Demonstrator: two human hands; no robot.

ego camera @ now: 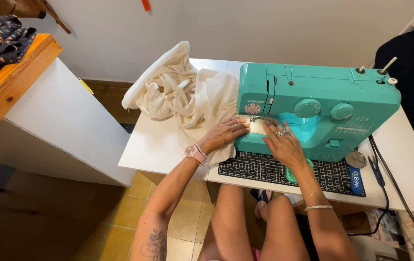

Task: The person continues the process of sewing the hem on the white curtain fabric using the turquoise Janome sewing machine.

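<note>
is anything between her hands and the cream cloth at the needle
Nothing visible: the left hand and right hand both lie flat on the cream cotton cloth beside the turquoise plastic sewing machine.

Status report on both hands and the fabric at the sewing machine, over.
Left hand flat on cream fabric. Right hand pressing it by the needle of the teal sewing machine. Nothing blocking either hand.

Bright even daylight, soft shadows toward 6 o'clock, wide-angle bowing at the edges, sharp centre, dim 7 o'clock corner
</note>
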